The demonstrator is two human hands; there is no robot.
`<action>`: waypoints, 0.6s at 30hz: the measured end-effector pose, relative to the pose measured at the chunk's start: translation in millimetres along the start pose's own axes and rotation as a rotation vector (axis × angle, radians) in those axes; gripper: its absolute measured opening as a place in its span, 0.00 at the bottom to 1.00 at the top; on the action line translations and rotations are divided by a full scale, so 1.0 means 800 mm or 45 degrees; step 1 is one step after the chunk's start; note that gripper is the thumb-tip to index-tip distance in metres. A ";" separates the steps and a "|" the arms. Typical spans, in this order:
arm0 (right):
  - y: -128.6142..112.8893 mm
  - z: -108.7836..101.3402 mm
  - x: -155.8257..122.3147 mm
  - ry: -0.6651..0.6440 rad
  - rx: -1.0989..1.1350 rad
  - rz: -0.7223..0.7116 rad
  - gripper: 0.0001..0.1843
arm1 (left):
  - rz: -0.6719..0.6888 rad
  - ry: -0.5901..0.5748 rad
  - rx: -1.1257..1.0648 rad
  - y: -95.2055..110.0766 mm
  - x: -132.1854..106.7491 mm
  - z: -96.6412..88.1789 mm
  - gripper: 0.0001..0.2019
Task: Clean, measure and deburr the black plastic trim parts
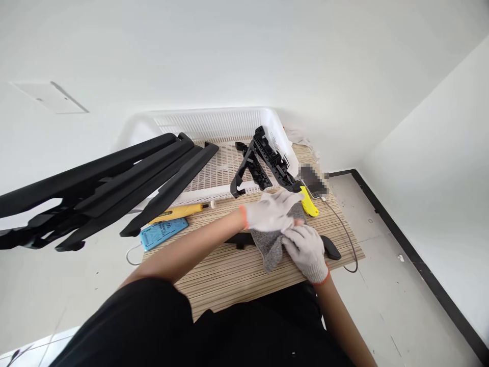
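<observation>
Both my hands wear white knit gloves with orange cuffs. My left hand (272, 210) presses down on a grey cloth (269, 246) that is draped over a long black plastic part (331, 247) lying across the striped wooden table (229, 275). My right hand (306, 250) grips the cloth and the part just right of the left hand. The part's middle is hidden under the cloth and hands; its ends stick out on both sides.
A white plastic basket (214, 125) at the back holds several long black trim strips (114, 183) jutting left and black brackets (263, 158). A yellow utility knife (308, 204), a blurred phone with cable (314, 179), a yellow tool (179, 212) and a blue packet (163, 232) lie nearby.
</observation>
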State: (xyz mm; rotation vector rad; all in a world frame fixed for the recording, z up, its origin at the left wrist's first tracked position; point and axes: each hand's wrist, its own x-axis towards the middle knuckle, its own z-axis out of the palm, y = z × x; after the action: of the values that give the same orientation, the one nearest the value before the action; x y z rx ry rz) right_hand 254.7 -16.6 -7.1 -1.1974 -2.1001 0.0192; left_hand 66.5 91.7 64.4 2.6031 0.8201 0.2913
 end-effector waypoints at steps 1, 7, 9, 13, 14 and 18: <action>0.001 -0.006 -0.001 0.058 0.045 0.016 0.10 | 0.023 -0.045 -0.040 -0.002 -0.030 0.001 0.37; 0.025 -0.102 -0.015 -0.084 -0.075 -0.076 0.15 | -0.481 0.023 0.033 -0.010 -0.170 0.026 0.47; 0.035 -0.137 -0.024 -0.233 -0.271 -0.084 0.12 | -0.533 0.060 0.130 -0.005 -0.183 0.037 0.41; 0.030 -0.166 -0.036 -0.352 -0.548 0.020 0.17 | -0.477 0.191 0.310 0.011 -0.172 0.053 0.33; 0.023 -0.163 -0.036 -0.395 -0.541 0.041 0.19 | -0.445 0.219 0.332 0.014 -0.167 0.056 0.31; -0.006 -0.118 -0.025 -0.506 -0.297 0.094 0.24 | -0.320 0.285 0.357 0.019 -0.146 0.069 0.24</action>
State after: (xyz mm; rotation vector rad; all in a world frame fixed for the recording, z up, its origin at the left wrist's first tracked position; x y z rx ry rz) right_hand 312.2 -64.7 53.6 -1.5094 -2.4516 0.0512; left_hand -3.3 -4.7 12.1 2.7120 1.3392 0.4262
